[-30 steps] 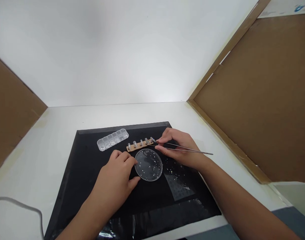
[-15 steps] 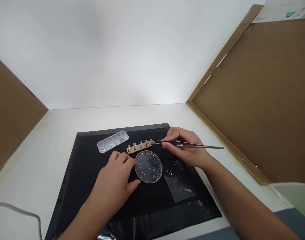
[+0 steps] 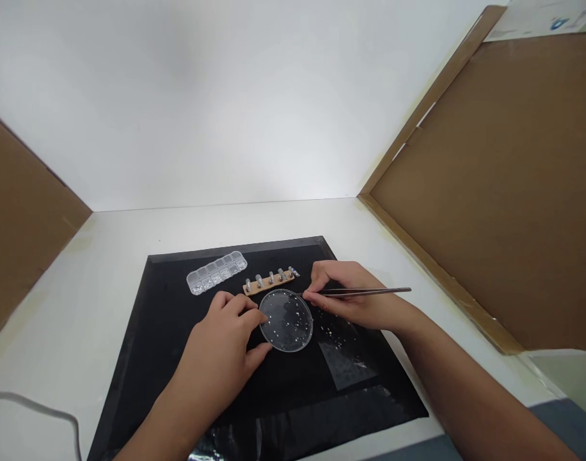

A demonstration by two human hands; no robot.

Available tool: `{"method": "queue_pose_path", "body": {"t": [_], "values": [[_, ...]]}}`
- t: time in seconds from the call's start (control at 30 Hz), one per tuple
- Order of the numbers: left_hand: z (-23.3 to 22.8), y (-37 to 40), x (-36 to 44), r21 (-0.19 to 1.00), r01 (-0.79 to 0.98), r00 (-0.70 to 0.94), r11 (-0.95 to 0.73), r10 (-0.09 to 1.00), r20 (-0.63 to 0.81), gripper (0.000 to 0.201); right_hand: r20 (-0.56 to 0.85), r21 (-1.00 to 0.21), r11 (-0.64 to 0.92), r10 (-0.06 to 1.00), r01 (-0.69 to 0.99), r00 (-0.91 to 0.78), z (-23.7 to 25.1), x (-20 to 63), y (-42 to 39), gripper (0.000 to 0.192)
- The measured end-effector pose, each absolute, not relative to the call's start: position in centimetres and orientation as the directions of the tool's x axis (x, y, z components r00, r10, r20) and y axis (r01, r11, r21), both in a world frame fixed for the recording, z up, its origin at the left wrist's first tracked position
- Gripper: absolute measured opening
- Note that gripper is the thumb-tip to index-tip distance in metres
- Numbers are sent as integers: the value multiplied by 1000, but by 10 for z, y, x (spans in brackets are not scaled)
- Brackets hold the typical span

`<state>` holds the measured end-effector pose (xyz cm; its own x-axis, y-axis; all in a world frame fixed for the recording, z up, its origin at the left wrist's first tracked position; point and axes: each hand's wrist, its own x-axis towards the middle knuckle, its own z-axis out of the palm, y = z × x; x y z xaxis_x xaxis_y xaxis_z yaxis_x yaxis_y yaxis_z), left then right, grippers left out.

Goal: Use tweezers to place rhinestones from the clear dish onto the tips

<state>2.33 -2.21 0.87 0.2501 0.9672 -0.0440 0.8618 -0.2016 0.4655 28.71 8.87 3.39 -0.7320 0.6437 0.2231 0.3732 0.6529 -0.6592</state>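
Note:
My right hand pinches metal tweezers, whose tips reach over the far rim of a clear round dish speckled with tiny stones. My left hand rests on the black mat, with thumb and fingers against the dish's left edge. Just behind the dish lies a wooden strip carrying a row of small false nails.
A clear compartment box of small stones lies at the mat's back left. A clear plastic sheet with scattered stones lies right of the dish. Cardboard walls stand left and right. A grey cable runs at lower left.
My right hand has drawn the tweezers back from the right end of the wooden strip and down to the dish's rim. The left hand stays at the dish.

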Motion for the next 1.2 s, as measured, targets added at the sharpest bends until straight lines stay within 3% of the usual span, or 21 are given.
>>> {"method": "queue_pose_path", "body": {"t": [0.5, 0.9, 1.2], "values": [[8, -22, 23, 501, 844, 247, -194, 968, -41, 30, 225, -625, 673, 641, 397, -734, 27, 275, 83, 21], [9, -23, 23, 519, 833, 241, -189, 970, -34, 31, 298, -610, 731, 569, 306, -766, 15, 270, 83, 12], [8, -22, 21, 536, 825, 237, -180, 971, -38, 31, 303, -617, 726, 574, 303, -761, 10, 268, 87, 13]]}}
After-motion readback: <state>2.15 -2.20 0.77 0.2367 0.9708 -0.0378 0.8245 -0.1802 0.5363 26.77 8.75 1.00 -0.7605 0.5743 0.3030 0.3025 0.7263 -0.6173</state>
